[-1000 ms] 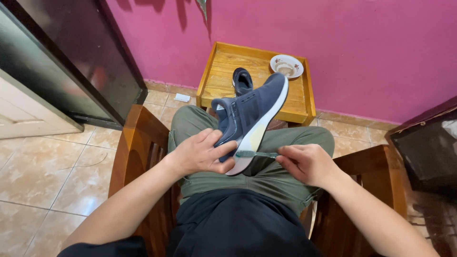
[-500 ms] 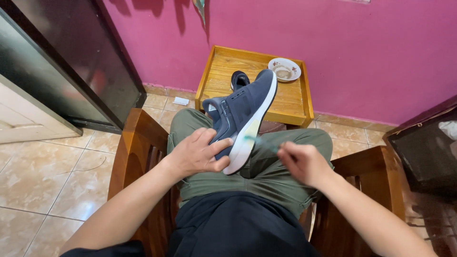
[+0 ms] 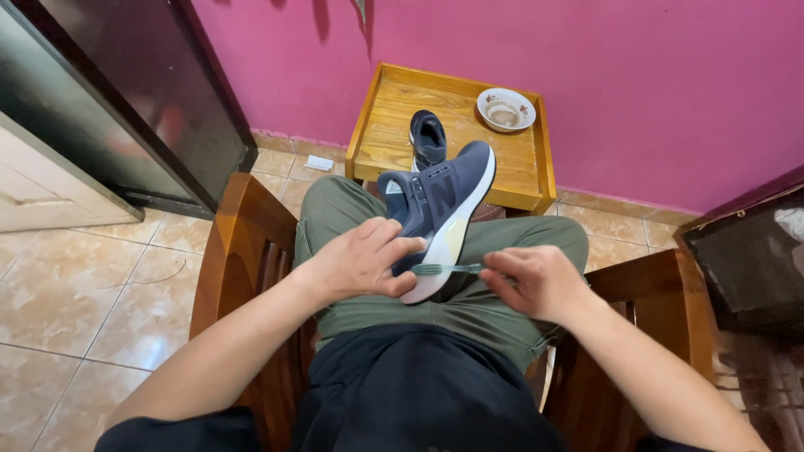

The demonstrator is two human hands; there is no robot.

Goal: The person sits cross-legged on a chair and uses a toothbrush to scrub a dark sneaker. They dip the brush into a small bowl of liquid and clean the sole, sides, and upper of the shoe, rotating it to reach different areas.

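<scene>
A dark blue sneaker [image 3: 444, 197] with a white sole rests on my lap, tilted on its side, toe pointing away. My left hand [image 3: 360, 259] grips it around the heel. My right hand [image 3: 536, 280] holds a small green toothbrush [image 3: 448, 269], whose head touches the white sole near the heel. The second dark blue sneaker [image 3: 428, 138] stands upright on the small wooden table [image 3: 389, 134] ahead of my knees.
I sit in a wooden chair with armrests [image 3: 239, 243] at both sides. A white bowl [image 3: 506, 109] is on the table's far right corner. A pink wall is behind; a dark cabinet [image 3: 126, 92] left, tiled floor [image 3: 100, 285] below, and a dark box [image 3: 749, 251] right.
The sneaker tipped and shifted slightly on my lap. My right hand pulled the toothbrush away, then brought it back against the sole near the heel.
</scene>
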